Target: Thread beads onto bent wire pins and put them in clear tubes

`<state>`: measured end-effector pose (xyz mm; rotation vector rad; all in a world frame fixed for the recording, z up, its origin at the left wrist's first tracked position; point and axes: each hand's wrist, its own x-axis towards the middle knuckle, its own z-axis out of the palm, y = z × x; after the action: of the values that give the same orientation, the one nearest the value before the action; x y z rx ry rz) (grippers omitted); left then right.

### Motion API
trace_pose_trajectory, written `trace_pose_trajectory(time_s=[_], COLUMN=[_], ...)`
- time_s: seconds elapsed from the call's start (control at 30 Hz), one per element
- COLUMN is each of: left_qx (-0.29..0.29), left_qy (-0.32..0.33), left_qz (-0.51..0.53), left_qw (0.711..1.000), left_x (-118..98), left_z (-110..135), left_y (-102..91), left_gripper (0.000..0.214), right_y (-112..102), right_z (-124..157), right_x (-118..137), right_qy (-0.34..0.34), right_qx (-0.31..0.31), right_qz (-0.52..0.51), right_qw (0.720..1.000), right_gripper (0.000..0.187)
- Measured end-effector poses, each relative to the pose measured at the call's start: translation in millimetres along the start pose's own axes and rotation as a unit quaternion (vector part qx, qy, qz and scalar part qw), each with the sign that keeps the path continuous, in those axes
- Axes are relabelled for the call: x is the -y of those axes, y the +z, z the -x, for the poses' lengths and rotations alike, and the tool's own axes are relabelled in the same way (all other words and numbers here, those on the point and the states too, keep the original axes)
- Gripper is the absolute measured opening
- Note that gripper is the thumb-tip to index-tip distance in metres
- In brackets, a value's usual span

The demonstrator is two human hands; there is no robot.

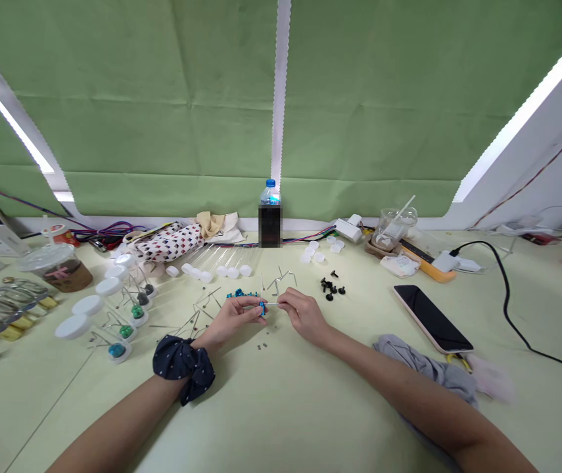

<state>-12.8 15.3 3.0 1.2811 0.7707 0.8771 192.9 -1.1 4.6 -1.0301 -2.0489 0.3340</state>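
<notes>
I can read no text anywhere. The label on the clear plastic water bottle with the blue cap (pixel 270 213) is blurred out, and the black phone screen (pixel 432 318) is blank.

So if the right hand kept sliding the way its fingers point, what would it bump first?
The right hand points left along the thin metal pin it pinches, so it would likely meet the blue bead first, then the left hand fingers holding it.

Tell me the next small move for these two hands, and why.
Probably slide the blue bead further along the thin metal pin: the left hand pinches the bead at the pin's tip, while the right hand grips its other end.
</notes>
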Motion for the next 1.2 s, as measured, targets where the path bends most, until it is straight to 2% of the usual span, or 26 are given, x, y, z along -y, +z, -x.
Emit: trace_pose_trajectory(time_s=[0.2,0.4,0.63,0.97,1.2], left_qx=[-0.001,-0.019,-0.064,-0.149,-0.157], left_qy=[-0.003,0.011,0.013,0.051,0.059], left_qz=[-0.009,-0.006,0.019,0.042,0.058], left_qw=[1.000,1.000,0.998,0.987,0.984], left_x=[-1,-3,-2,-6,-5], left_z=[1,1,-2,-2,-3], left_y=[1.2,3.6,1.4,1.5,0.2], left_gripper=[0.030,0.027,0.026,0.027,0.029], right_y=[1,4,4,10,11], right_z=[0,0,-1,2,2], right_x=[0,-2,-7,-19,-23], right_qy=[0.006,0.014,0.036,0.102,0.118], right_qx=[0.002,-0.027,-0.043,0.026,0.061], right_qz=[-0.002,-0.011,-0.010,0.096,0.130], right_qw=[1.000,0.999,0.998,0.990,0.983], right_gripper=[0.022,0.017,0.018,0.013,0.013])
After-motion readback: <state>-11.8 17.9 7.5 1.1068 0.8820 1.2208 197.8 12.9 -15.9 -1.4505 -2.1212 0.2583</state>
